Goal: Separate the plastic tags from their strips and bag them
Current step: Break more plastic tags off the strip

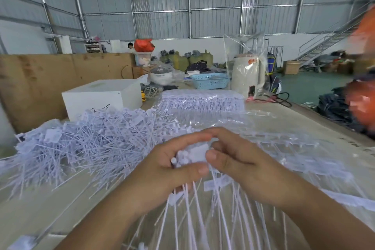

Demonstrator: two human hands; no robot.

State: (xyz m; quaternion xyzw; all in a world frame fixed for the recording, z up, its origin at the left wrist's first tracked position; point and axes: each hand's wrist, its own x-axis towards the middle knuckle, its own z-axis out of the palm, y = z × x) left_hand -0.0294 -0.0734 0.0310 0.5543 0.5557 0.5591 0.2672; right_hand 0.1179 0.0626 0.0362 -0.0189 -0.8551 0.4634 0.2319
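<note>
left hand fingers curled round a bunch of white plastic tags, stems hanging below | right hand thumb and fingers pinch the same bunch | loose tag pile left on desk | clear bags of tag strips behind | print on tags too blurred to read | white box unmarked
</note>
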